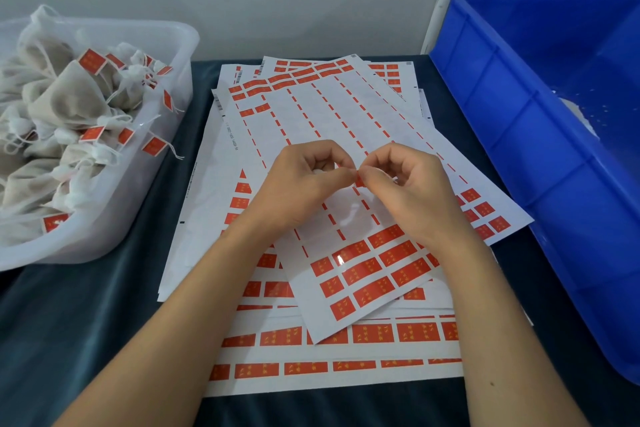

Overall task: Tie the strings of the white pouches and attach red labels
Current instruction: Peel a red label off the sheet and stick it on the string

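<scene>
Both hands meet above the top label sheet (346, 135) in the middle of the table. My left hand (304, 184) has its fingers curled, with something small and white showing inside them. My right hand (405, 191) pinches a small red label (360, 181) at the point where the fingertips of both hands touch. Whether a pouch string runs between the fingers cannot be made out. Several white pouches (65, 97) with red labels on their tied strings fill the clear plastic tub (138, 211) at the left.
Several sheets of red labels (363, 274) lie stacked and fanned on the dark cloth table (104, 305). A large blue plastic crate (540, 135) stands at the right, tilted, with white material inside. A white wall and pipes stand behind.
</scene>
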